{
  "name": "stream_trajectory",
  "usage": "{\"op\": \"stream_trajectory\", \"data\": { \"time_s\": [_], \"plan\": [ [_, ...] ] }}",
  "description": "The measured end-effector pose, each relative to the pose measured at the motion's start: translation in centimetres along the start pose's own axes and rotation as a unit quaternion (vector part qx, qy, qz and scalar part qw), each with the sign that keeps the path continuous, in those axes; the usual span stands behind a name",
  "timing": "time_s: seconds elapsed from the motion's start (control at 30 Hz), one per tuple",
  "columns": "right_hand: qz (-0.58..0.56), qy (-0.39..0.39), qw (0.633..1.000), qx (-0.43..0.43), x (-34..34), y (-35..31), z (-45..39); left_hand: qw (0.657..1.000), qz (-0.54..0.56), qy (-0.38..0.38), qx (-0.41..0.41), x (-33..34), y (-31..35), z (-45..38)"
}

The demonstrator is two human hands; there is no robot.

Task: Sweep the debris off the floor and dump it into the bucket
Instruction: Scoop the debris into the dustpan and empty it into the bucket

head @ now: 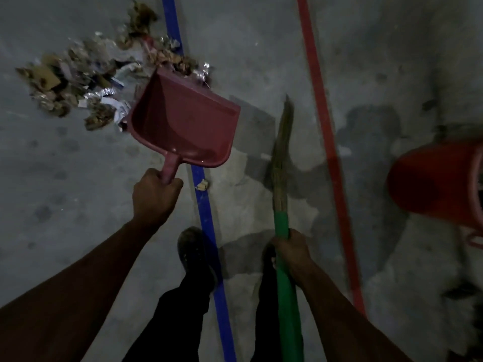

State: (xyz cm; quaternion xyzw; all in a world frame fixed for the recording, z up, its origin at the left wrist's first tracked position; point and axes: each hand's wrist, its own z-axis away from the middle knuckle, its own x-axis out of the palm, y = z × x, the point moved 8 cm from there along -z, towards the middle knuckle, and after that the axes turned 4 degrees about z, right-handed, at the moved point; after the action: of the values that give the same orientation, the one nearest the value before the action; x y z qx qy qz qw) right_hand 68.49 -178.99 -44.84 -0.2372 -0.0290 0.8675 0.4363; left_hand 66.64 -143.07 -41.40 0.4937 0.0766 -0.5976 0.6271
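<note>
Left hand [154,195], right hand [291,250] fisted, arms extended.

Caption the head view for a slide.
Left hand holds an empty maroon dustpan beside the debris pile; right hand grips the green-handled broom.

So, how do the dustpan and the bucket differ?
The dustpan is a dull maroon, while the bucket is a brighter red. The dustpan is gripped by its handle in the left hand; nothing holds the bucket. The dustpan shows whole beside the debris; the bucket is cut off at the right edge. Both look like plastic.
</note>
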Motion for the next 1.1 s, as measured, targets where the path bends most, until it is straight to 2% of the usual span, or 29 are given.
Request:
{"op": "stream_trajectory", "data": {
  "time_s": [0.13,0.23,0.33,0.57,0.7,0.77,0.83,0.97,1.1],
  "plan": [
    [0.061,-0.053,0.997,0.0,3.5,2.1,-1.4,0.999,-0.027,-0.014,-0.019,2.1,-2.7,-0.9],
    [0.062,-0.089,0.993,-0.035,5.9,-0.1,-1.3,0.999,-0.037,-0.014,-0.025,2.6,-4.4,-0.9],
    [0.068,-0.093,0.992,-0.056,6.4,-3.1,-1.0,0.998,-0.039,-0.009,-0.039,2.4,-5.4,-0.6],
    [-0.044,-0.03,0.996,-0.077,-1.1,-5.8,1.3,0.998,-0.022,-0.001,-0.051,1.5,-5.5,0.3],
    [-0.06,0.039,0.997,-0.008,-5.4,-2.5,-0.5,0.999,-0.012,0.004,-0.047,1.2,-5.1,0.5],
    [-0.027,0.061,0.997,0.031,-5.9,-0.3,-1.6,0.999,-0.012,-0.002,-0.038,1.3,-4.9,0.3],
    [0.036,0.049,0.997,0.041,-4.6,1.4,-2.5,0.999,-0.016,-0.004,-0.036,1.5,-5.1,0.1],
    [0.154,-0.044,0.987,-0.02,2.1,1.0,-3.7,0.999,-0.026,-0.006,-0.031,2.2,-5.9,-0.2],
    [0.141,-0.063,0.986,-0.07,7.2,-3.0,-4.3,0.999,-0.03,0.004,-0.023,2.1,-6.8,0.0]
  ]
}}
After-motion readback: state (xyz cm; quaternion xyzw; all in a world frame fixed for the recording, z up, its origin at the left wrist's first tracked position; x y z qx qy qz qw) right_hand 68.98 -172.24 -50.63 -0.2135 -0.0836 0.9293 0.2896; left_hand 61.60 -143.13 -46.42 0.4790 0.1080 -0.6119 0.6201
